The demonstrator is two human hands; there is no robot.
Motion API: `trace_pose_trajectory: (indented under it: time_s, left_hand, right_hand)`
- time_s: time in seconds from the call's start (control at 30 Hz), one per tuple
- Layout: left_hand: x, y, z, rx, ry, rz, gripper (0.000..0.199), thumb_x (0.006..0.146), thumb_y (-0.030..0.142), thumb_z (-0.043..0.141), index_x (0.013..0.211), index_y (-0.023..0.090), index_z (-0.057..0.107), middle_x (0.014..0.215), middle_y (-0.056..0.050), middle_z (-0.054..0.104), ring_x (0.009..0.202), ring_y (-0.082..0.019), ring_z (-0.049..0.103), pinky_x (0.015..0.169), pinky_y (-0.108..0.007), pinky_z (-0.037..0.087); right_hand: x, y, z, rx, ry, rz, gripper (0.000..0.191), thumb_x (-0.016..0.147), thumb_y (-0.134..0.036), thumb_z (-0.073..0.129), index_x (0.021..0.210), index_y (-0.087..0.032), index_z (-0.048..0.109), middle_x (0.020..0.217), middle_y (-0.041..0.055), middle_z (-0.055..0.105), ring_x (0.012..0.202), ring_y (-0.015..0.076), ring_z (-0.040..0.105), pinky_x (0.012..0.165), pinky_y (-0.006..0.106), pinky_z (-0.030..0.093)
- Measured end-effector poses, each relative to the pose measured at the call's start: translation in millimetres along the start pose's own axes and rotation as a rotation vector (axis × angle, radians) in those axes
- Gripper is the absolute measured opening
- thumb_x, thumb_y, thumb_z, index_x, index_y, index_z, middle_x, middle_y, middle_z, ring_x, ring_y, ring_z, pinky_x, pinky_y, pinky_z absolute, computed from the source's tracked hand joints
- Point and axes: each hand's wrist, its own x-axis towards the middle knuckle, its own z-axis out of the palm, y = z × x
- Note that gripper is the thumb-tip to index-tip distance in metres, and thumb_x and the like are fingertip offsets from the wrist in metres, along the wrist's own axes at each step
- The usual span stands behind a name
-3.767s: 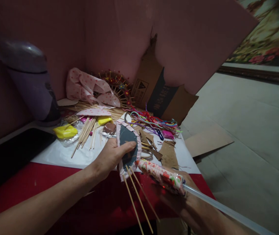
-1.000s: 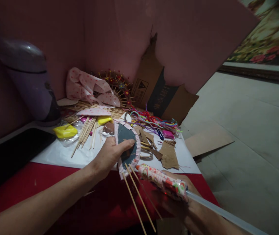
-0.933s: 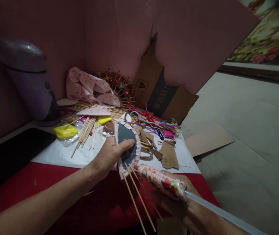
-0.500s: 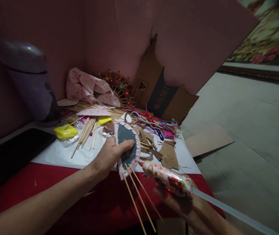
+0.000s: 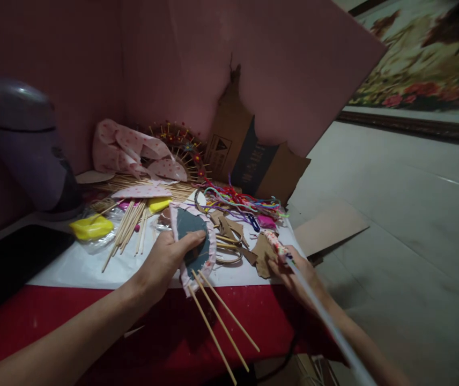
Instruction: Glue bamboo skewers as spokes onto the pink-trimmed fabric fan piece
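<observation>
My left hand (image 5: 169, 262) grips a half-round cardboard piece (image 5: 191, 225), thumb across its dark blue face. Pink cloth is folded over the edge of the piece. Three thin wooden sticks (image 5: 221, 321) stick out from its lower end, toward me. In my right hand (image 5: 297, 273) is a hot glue gun (image 5: 275, 244) wrapped in patterned covering, with a long pale glue stick (image 5: 326, 311) coming out of its back. Its nozzle is hard to make out over a torn brown cardboard scrap (image 5: 262, 257). Scissors (image 5: 231, 252) lie partly behind the cardboard piece.
Behind are loose wooden sticks (image 5: 127, 230), a yellow packet (image 5: 93, 228), spotted pink cloth (image 5: 123, 147), coloured pipe cleaners (image 5: 241, 198) and a torn cardboard sheet (image 5: 253, 161) against the wall. A black phone-like slab (image 5: 20, 262) and a purple lidded container (image 5: 24, 155) stand left.
My right hand has moved the glue gun away from the cardboard piece's lower edge, forward over the table scraps. My left hand still holds the piece. The camera view has shifted to the right.
</observation>
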Motion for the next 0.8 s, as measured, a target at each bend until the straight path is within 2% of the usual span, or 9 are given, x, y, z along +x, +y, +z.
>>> trace_pose_trajectory:
  time_s: [0.13,0.27,0.4,0.43,0.5,0.53,0.6,0.7,0.8]
  left_hand:
    - [4.0,-1.7,-3.7,-0.051,0.034,0.028,0.022,0.070,0.034,0.063,0.061,0.017,0.052,0.054,0.004,0.051,0.050,-0.011,0.046,0.049,-0.023,0.036]
    - [5.0,-1.4,-3.7,-0.064,0.058,0.043,0.022,0.069,0.032,0.064,0.059,0.018,0.051,0.054,0.004,0.051,0.050,-0.011,0.046,0.049,-0.023,0.036]
    - [3.2,-2.1,-1.5,-0.053,0.031,0.078,0.025,0.072,0.032,0.062,0.057,0.018,0.047,0.051,0.006,0.046,0.048,-0.009,0.041,0.046,-0.021,0.033]
    - [2.4,-2.3,-0.9,-0.063,0.015,0.072,0.026,0.073,0.031,0.061,0.057,0.018,0.047,0.051,0.006,0.045,0.048,-0.009,0.040,0.046,-0.021,0.032]
    - [0.5,-2.4,0.3,-0.087,-0.013,0.033,0.025,0.074,0.032,0.060,0.058,0.018,0.047,0.051,0.006,0.044,0.047,-0.009,0.040,0.047,-0.021,0.033]
    - [-0.7,-2.2,0.9,-0.096,-0.024,0.017,0.025,0.074,0.032,0.060,0.059,0.018,0.047,0.052,0.006,0.044,0.048,-0.009,0.040,0.047,-0.021,0.034]
    - [-3.5,-0.9,2.0,-0.125,-0.040,0.001,0.024,0.073,0.032,0.061,0.059,0.018,0.048,0.053,0.006,0.045,0.048,-0.008,0.041,0.047,-0.021,0.034]
    - [-8.4,3.4,3.3,-0.214,-0.099,-0.007,0.020,0.072,0.029,0.063,0.061,0.017,0.051,0.054,0.005,0.048,0.048,-0.008,0.042,0.048,-0.020,0.036]
    - [-12.7,8.4,4.0,-0.304,-0.194,-0.028,0.016,0.070,0.028,0.063,0.064,0.015,0.057,0.052,0.003,0.051,0.045,-0.008,0.044,0.046,-0.020,0.036]
  right_hand:
    - [3.6,21.8,7.3,-0.163,-0.079,0.099,0.018,0.084,-0.032,0.040,0.094,-0.020,0.048,0.079,0.0042,0.061,0.068,0.0200,0.058,0.060,0.028,0.040]
    - [4.5,31.8,8.8,-0.298,-0.112,0.066,0.019,0.086,-0.027,0.033,0.094,-0.019,0.048,0.088,0.0085,0.059,0.076,0.0203,0.058,0.065,0.028,0.040]
    - [16.3,25.5,-5.3,-0.412,-0.214,-0.033,0.022,0.083,-0.033,0.044,0.091,-0.017,0.056,0.090,0.0107,0.059,0.081,0.0231,0.057,0.068,0.030,0.041]
    - [21.3,18.7,-10.5,-0.467,-0.220,-0.057,0.023,0.082,-0.034,0.046,0.089,-0.016,0.059,0.086,0.0111,0.060,0.080,0.0247,0.057,0.068,0.032,0.040]
    - [33.0,-2.5,-18.9,-0.515,-0.112,-0.128,0.022,0.079,-0.031,0.051,0.092,-0.016,0.062,0.088,0.0118,0.061,0.083,0.0266,0.057,0.070,0.034,0.040]
    - [39.7,-16.3,-20.5,-0.478,-0.070,-0.200,0.021,0.082,-0.029,0.049,0.094,-0.018,0.063,0.089,0.0103,0.062,0.084,0.0254,0.057,0.071,0.033,0.040]
    - [54.3,-47.5,-16.0,-0.334,0.000,-0.319,0.021,0.085,-0.029,0.047,0.079,-0.018,0.064,0.083,0.0076,0.063,0.080,0.0223,0.057,0.070,0.031,0.040]
    - [77.2,-91.9,9.1,-0.085,-0.115,-0.496,0.020,0.084,-0.026,0.051,0.071,-0.016,0.064,0.074,0.0040,0.063,0.072,0.0173,0.056,0.068,0.028,0.042]
    - [96.9,-125.5,42.9,0.130,-0.254,-0.514,0.017,0.080,-0.028,0.060,0.087,-0.013,0.065,0.086,0.0024,0.063,0.083,0.0196,0.058,0.075,0.030,0.046]
